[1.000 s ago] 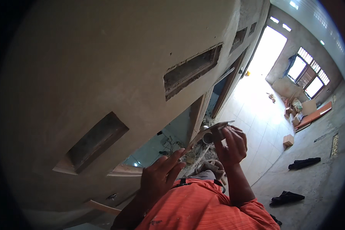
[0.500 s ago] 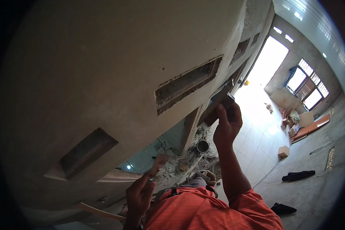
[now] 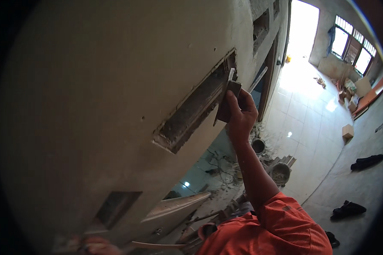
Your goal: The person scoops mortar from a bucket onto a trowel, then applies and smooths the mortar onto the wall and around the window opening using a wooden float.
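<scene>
Holding a flat trowel (image 3: 225, 106) clenched in our right hand (image 3: 241, 114), we're pressing it at the wall slot (image 3: 195, 108); left hand (image 3: 98, 245) grip state unclear.

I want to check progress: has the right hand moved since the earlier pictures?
Yes. The right hand with its flat tool has gone up, from below the long wall slot to that slot's upper end.

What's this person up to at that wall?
A person in an orange shirt is working on a plastered wall. The right hand is raised, pressing a flat trowel-like tool against the end of a long rough slot cut into the plaster. The left hand is low at the picture's bottom edge, blurred. Buckets stand on the tiled floor below.
</scene>
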`<state>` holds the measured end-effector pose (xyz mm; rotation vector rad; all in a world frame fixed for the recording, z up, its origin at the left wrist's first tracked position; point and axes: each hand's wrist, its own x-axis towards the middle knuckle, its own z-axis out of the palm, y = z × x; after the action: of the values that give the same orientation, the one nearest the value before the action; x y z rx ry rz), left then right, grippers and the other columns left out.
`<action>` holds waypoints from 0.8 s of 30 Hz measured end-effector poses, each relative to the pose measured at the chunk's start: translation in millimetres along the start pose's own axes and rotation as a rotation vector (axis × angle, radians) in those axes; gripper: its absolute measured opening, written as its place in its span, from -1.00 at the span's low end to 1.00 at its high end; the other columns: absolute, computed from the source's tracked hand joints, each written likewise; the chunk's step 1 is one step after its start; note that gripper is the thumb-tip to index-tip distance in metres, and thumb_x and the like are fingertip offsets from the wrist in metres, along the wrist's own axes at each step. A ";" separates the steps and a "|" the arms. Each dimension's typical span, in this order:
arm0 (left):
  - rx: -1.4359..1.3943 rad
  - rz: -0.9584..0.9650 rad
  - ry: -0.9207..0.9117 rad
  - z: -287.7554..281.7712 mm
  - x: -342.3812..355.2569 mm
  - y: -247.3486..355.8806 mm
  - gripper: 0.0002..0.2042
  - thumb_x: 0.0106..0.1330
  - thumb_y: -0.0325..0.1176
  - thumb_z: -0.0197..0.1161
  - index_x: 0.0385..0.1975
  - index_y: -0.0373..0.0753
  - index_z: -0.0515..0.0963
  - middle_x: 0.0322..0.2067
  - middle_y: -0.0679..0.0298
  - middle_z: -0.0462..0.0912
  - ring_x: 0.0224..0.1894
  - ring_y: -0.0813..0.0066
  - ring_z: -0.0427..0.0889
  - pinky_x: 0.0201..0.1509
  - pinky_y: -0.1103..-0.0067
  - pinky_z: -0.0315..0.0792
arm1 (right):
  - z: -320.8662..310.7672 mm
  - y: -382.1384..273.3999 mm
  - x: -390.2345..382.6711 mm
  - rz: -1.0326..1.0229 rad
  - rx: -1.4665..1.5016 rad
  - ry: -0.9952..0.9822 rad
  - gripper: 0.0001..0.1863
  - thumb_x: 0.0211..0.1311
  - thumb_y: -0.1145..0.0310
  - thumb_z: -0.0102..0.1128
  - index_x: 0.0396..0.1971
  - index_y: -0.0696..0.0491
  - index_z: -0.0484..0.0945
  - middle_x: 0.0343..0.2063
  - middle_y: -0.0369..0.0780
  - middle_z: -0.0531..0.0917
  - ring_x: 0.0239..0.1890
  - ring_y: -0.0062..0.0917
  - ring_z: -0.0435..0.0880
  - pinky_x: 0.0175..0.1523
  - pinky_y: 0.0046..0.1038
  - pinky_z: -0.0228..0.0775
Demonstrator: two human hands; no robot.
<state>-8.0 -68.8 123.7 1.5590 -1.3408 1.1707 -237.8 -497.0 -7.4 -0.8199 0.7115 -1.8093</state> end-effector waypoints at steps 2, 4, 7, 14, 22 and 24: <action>0.140 0.085 0.203 5.1 63.6 3.8 -0.65 0.67 -0.18 -0.18 -0.24 -0.36 0.36 -0.67 0.44 0.25 -0.75 0.67 0.27 -0.72 0.69 0.28 | -1.1 4.1 6.2 -0.008 -0.055 -0.020 -0.69 0.31 0.38 0.39 -0.04 0.23 0.61 -0.27 -0.26 0.73 -0.27 -0.71 0.65 -0.13 -0.60 0.55; 0.145 0.085 0.404 18.4 114.6 5.8 -0.64 0.67 -0.17 -0.18 -0.16 -0.39 0.39 -0.69 0.45 0.24 -0.76 0.70 0.25 -0.74 0.70 0.29 | 1.4 0.1 15.0 -0.026 -0.087 -0.003 -0.68 0.31 0.39 0.39 -0.04 0.23 0.61 -0.27 -0.26 0.72 -0.26 -0.71 0.66 -0.14 -0.60 0.56; 0.157 0.085 0.440 20.8 153.7 -32.4 -0.63 0.63 -0.16 -0.15 -0.20 -0.38 0.41 -0.66 0.39 0.27 -0.68 0.60 0.29 -0.64 0.61 0.25 | 17.3 -2.9 18.3 -0.033 -0.059 -0.006 -0.68 0.30 0.39 0.40 -0.04 0.23 0.61 -0.26 -0.26 0.72 -0.25 -0.70 0.67 -0.16 -0.60 0.57; 0.152 -0.049 0.521 44.5 166.2 -54.6 -0.64 0.59 -0.21 -0.18 -0.46 -0.28 0.31 -0.61 0.26 0.34 -0.51 0.43 0.43 -0.38 0.55 0.35 | 27.8 20.2 27.3 -0.100 -0.144 0.049 -0.65 0.19 0.32 0.49 -0.12 0.19 0.64 -0.28 -0.21 0.73 -0.28 -0.65 0.69 -0.18 -0.52 0.59; 0.102 0.212 0.630 59.8 170.0 -53.0 -0.66 0.66 -0.15 -0.13 0.01 -0.31 0.44 -0.67 0.49 0.28 -0.75 0.75 0.22 -0.75 0.73 0.23 | 31.1 25.6 69.3 -0.303 -0.425 0.137 -0.59 0.07 0.28 0.55 -0.14 0.19 0.66 -0.36 -0.16 0.73 -0.35 -0.52 0.71 -0.25 -0.46 0.55; 0.135 0.234 0.621 59.7 169.8 -53.0 -0.67 0.66 -0.14 -0.12 -0.01 -0.30 0.44 -0.67 0.49 0.28 -0.74 0.76 0.22 -0.74 0.73 0.22 | 23.6 26.8 95.1 -0.363 -0.491 0.166 -0.61 0.06 0.28 0.55 -0.16 0.18 0.66 -0.36 -0.15 0.73 -0.35 -0.52 0.72 -0.25 -0.45 0.55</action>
<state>59.0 -166.2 269.4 1.0035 -1.0494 1.7416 -231.7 -597.4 6.6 -1.1881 1.2074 -2.0729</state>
